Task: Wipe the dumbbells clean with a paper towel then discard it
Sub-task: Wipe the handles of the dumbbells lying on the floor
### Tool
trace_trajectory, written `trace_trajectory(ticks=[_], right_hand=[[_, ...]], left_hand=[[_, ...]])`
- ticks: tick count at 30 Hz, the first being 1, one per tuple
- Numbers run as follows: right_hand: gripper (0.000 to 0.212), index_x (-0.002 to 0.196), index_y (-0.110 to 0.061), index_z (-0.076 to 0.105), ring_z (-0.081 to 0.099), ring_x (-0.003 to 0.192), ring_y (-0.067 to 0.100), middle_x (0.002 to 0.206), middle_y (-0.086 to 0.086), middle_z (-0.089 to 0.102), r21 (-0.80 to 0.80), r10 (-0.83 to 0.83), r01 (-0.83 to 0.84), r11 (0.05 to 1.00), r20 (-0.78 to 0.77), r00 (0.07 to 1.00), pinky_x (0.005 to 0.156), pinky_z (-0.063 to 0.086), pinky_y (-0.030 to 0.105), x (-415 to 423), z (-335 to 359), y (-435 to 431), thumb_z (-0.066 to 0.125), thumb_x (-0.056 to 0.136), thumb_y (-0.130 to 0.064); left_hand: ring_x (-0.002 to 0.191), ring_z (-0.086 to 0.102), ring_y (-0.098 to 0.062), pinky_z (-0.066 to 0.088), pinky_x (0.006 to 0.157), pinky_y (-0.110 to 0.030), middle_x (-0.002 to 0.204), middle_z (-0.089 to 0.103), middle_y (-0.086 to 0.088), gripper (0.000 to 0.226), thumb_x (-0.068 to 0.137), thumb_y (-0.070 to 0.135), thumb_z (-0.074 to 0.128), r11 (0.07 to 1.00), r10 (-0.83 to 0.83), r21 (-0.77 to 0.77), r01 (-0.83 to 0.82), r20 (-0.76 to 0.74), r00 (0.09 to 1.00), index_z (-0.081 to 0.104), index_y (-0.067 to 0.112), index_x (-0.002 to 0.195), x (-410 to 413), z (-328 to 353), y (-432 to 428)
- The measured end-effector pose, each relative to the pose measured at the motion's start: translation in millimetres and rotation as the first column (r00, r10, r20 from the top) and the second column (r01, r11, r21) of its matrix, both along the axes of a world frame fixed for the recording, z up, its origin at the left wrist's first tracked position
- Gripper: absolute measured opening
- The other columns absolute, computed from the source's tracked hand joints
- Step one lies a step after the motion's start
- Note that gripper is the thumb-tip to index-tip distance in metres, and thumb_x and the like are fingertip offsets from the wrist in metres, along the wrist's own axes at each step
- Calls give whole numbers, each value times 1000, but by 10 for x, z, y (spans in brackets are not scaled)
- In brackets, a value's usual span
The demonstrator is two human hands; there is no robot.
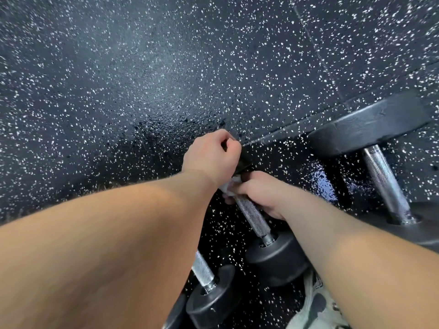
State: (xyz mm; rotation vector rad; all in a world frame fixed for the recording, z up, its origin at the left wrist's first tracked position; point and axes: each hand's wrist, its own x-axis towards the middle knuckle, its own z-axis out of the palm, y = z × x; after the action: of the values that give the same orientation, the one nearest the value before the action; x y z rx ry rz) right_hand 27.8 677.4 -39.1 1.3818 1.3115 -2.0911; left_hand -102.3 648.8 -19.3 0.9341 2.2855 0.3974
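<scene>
White paper towel (228, 186) bunched in right hand (259, 194) against dumbbell (275, 257) handle.

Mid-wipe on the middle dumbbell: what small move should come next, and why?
Probably slide the right hand, which grips the paper towel around the far end of the middle dumbbell's handle, down toward the near head. The knurled steel below the towel lies uncovered, and the left hand grips the far head, steadying it.

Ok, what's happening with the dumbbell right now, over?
Left hand grips dumbbell at far head. Right hand holds towel round the bar. Nothing in the way.
</scene>
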Motion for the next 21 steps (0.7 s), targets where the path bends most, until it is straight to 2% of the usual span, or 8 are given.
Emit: trace_trajectory(ticks=[4,6,8,11,14,16,18,21], right_hand=[[36,96,-7,71,70,94,28,94,11,76,-349,-235,202,915,-56,970,95,50,50,136,-70,22,37,106,-15],[31,100,-7,70,70,95,31,96,13,75,-302,-297,286,909,10,955,88,56,48,122,-126,25,41,105,-16],[19,96,-14,75,73,91,28,97,9,76,-46,-283,291,956,130,950,76,60,41,92,-196,84,56,96,-16],[18,83,-15,73,73,77,30,84,6,73,414,-89,-86,906,385,919,71,61,36,46,-223,232,57,80,-23],[14,82,-14,61,58,75,29,82,7,63,466,182,-461,755,527,830,57,40,26,-86,-144,254,52,87,-23],[16,93,-11,64,59,74,30,86,10,65,421,203,-438,794,495,845,51,36,26,-162,-173,201,53,88,-22],[23,97,-7,67,62,76,30,86,10,68,368,184,-350,862,416,891,58,44,27,-178,-193,164,51,88,-20],[28,97,-9,67,60,78,28,85,9,65,133,-2,-34,990,255,967,70,50,33,-134,-132,112,47,80,-19]], left_hand=[[75,63,-23,55,73,-37,67,63,10,36,79,45,35,1000,-7,-2,7,9,1000,66,33,92,-8,-1,-6],[74,64,-22,55,73,-36,67,63,10,35,79,46,36,1000,0,-9,0,9,1000,66,34,91,-9,5,-4],[75,64,-22,55,73,-35,67,63,10,33,79,47,37,1000,3,-9,-3,4,1000,65,34,90,-7,-2,3],[74,64,-23,55,73,-36,67,64,9,34,79,46,36,1000,2,-10,-2,7,1000,65,33,90,-5,-13,-3],[75,64,-23,55,74,-37,68,64,9,35,78,47,36,1000,6,-8,-6,2,1000,66,34,90,-3,-13,5],[77,64,-24,55,75,-37,70,65,9,35,77,48,36,1000,6,-6,-6,-5,1000,66,35,90,3,-16,13],[76,64,-24,55,74,-37,70,65,9,35,77,48,36,1000,2,1,-2,-7,1000,65,35,90,0,-24,10],[74,63,-23,54,71,-36,68,63,9,34,78,47,35,1000,-6,7,6,-11,1000,65,33,89,-11,-33,-5]])
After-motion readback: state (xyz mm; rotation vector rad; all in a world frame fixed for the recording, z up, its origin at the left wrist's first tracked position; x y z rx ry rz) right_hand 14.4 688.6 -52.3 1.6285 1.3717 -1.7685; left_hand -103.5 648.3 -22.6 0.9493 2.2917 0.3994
